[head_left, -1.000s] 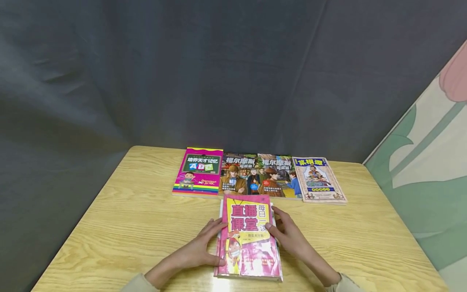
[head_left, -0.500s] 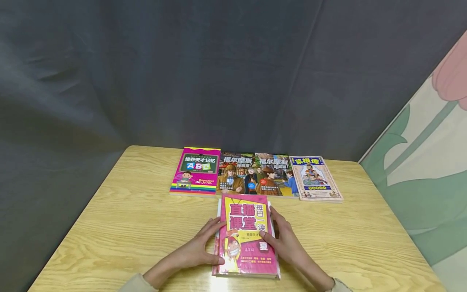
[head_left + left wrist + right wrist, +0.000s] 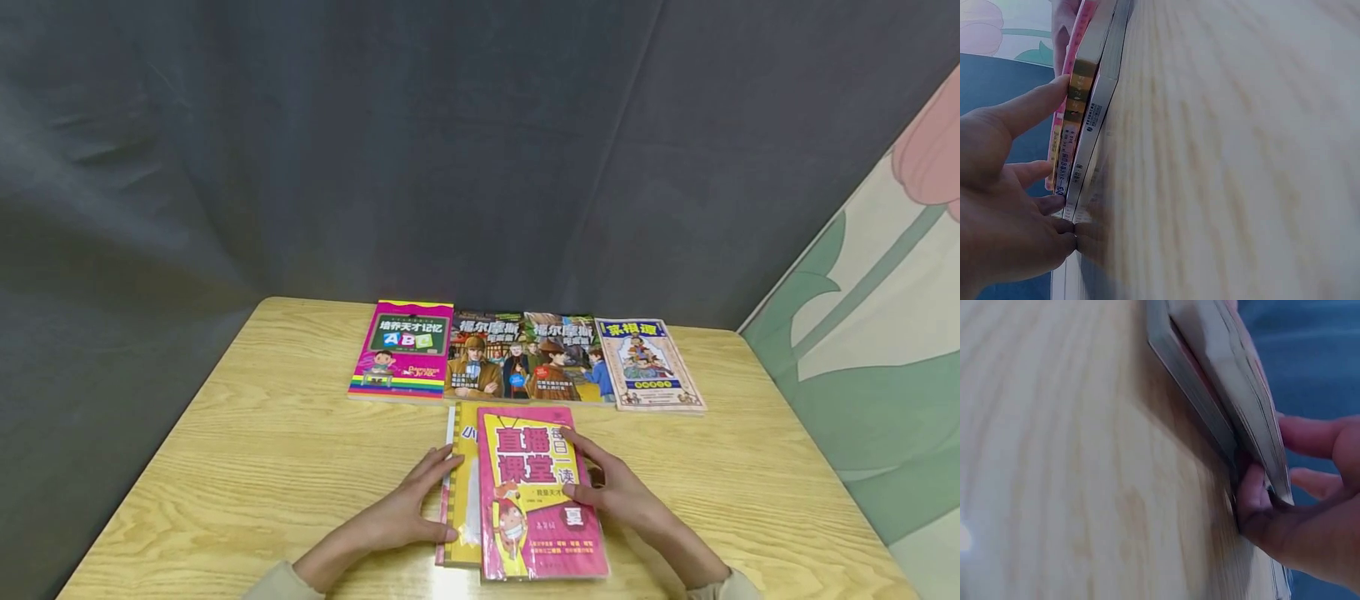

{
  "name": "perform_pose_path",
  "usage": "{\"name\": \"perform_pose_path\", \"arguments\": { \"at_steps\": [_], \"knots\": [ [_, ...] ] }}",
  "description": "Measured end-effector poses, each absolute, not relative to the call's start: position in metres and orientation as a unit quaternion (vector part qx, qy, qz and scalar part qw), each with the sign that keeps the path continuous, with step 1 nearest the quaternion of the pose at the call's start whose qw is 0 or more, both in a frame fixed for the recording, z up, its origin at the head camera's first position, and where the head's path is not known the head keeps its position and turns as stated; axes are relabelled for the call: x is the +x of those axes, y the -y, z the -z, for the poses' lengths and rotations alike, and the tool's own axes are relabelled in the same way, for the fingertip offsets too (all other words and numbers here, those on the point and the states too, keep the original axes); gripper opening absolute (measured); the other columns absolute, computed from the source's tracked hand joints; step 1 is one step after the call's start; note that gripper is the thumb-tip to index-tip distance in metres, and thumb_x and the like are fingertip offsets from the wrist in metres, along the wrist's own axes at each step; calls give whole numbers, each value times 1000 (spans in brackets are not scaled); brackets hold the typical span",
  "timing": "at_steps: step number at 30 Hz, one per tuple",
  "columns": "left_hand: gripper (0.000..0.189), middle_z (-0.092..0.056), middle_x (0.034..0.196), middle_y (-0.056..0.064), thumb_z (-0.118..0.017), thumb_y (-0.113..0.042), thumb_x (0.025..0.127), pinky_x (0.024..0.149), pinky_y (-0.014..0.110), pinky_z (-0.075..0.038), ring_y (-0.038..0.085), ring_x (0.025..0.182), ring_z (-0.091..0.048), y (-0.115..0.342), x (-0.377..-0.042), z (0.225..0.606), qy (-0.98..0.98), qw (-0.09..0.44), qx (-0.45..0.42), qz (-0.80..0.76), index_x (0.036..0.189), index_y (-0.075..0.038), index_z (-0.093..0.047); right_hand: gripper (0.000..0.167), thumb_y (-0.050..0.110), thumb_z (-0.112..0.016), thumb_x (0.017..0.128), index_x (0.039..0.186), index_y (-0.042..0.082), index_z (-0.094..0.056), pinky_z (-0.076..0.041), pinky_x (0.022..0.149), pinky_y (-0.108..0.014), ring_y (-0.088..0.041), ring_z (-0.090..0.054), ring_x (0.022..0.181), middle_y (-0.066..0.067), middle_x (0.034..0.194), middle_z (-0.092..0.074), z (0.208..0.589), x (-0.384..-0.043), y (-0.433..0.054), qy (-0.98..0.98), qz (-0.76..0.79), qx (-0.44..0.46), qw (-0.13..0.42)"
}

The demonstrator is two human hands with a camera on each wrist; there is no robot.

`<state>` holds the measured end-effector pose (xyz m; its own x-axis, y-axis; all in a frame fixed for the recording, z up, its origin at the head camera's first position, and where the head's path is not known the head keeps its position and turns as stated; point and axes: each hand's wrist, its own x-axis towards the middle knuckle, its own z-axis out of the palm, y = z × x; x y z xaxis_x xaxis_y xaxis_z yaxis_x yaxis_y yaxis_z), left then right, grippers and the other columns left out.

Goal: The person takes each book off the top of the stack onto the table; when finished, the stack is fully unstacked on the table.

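From my head view, the right hand (image 3: 618,492) pinches the right edge of a glossy pink paperback with a yellow panel and large pink Chinese characters (image 3: 542,496), thumb on the cover. The right wrist view shows part of that hand tucked underneath, into a gap between page blocks. I have the pink book as the topmost of a small stack, near the table's front edge and offset to the right, so a yellow-covered book (image 3: 463,483) shows below it on the left.

The left hand (image 3: 401,517) holds nothing; I see its thumb and fingers spread along the stack's left side. My left wrist view shows the thumb touching a gold-coloured spine and the other fingers near the spines lower down, with a white-spined book (image 3: 1094,119) underneath.

Just beyond the stack I have a row lying flat: a magenta book with a green chalkboard and ABC letters (image 3: 401,354), two dark illustrated books (image 3: 521,358) side by side, and a cream book with a blue title band (image 3: 651,362). All rest on a light wood-grain table (image 3: 300,450). Behind hangs a dark blue-grey curtain (image 3: 450,150); to the right, a pale floral panel (image 3: 885,333).
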<state>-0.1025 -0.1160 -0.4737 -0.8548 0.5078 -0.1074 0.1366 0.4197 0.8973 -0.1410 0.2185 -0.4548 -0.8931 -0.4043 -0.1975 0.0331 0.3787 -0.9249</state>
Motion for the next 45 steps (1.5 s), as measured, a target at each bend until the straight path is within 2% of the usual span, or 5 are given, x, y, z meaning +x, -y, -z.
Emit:
{"name": "perform_pose_path", "arguments": {
  "at_steps": [10, 16, 27, 35, 45],
  "knots": [
    [91, -6, 162, 6, -79, -27, 77, 107, 71, -9, 36, 146, 2, 115, -102, 473, -823, 186, 196, -499, 152, -15, -29, 84, 9, -68, 88, 155, 18, -19, -55, 86, -38, -29, -61, 110, -27, 155, -18, 448, -141, -247, -731, 609, -134, 275],
    [92, -7, 162, 7, -79, -28, 75, 107, 71, -9, 37, 146, 2, 115, -102, 474, -826, 180, 195, -498, 152, -15, -29, 79, 3, -60, 92, 155, 16, -16, -56, 84, -46, -33, -62, 108, -25, 144, -40, 438, -134, -258, -699, 647, -136, 274],
    [93, -8, 161, 7, -80, -29, 74, 107, 71, -9, 36, 146, 1, 116, -102, 476, -828, 173, 197, -495, 151, -15, -30, 75, 0, -54, 95, 156, 21, -15, -55, 88, -40, -14, -59, 114, -5, 155, -22, 402, -132, -294, -702, 672, -114, 205],
    [94, -7, 162, 5, -80, -29, 74, 107, 71, -10, 36, 146, 0, 116, -103, 475, -831, 172, 197, -490, 152, -16, -29, 72, 7, -45, 101, 154, 37, -8, -53, 92, -46, -18, -58, 115, 19, 130, -47, 402, -135, -344, -668, 682, -45, 294],
    [94, -7, 161, 7, -80, -27, 74, 107, 71, -9, 37, 146, 0, 115, -102, 475, -829, 173, 199, -493, 152, -13, -29, 74, 13, -50, 100, 156, 30, -5, -54, 86, -52, -35, -62, 107, -7, 128, -54, 422, -142, -366, -708, 620, -21, 337]
  ]
}}
